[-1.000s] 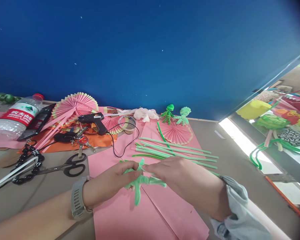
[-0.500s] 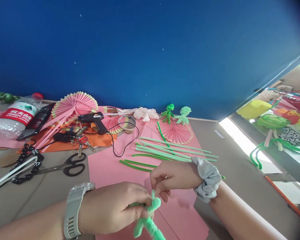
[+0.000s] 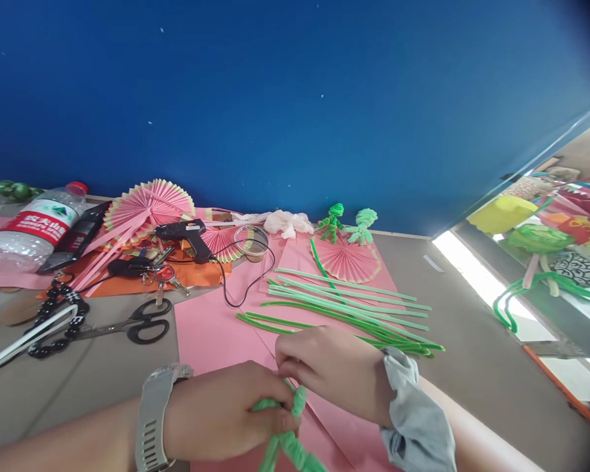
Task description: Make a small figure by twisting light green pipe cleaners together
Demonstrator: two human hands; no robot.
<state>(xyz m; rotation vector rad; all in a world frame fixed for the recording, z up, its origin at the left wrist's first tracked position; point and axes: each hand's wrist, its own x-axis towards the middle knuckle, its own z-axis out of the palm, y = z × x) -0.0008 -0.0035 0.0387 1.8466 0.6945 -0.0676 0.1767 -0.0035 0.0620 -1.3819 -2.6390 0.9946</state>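
Note:
My left hand (image 3: 231, 410), with a grey watch on its wrist, is closed around a light green pipe cleaner figure (image 3: 292, 446). Its coiled limbs poke out below and beside the thumb. Above it, my right hand (image 3: 324, 364) is pinched over the top of the figure, where a thin green end runs up to the fingertips. The fingertips themselves are partly hidden. Beyond my right hand, several light green pipe cleaners (image 3: 354, 298) and darker green pipe cleaners (image 3: 275, 321) lie on pink paper (image 3: 206, 334).
Two finished-looking pipe cleaner figures, one dark green (image 3: 331, 223) and one light green (image 3: 362, 226), stand by the blue panel (image 3: 295, 111). Leftward lie black scissors (image 3: 145, 322), keys (image 3: 164, 275), a glue gun (image 3: 187, 236), a tape roll (image 3: 250, 241), paper fans (image 3: 150, 203) and a plastic bottle (image 3: 34, 226).
My right hand has moved left and over the top of the figure, its wrist lower, uncovering more dark green pipe cleaners. My left hand keeps its hold, and the figure has shifted slightly left.

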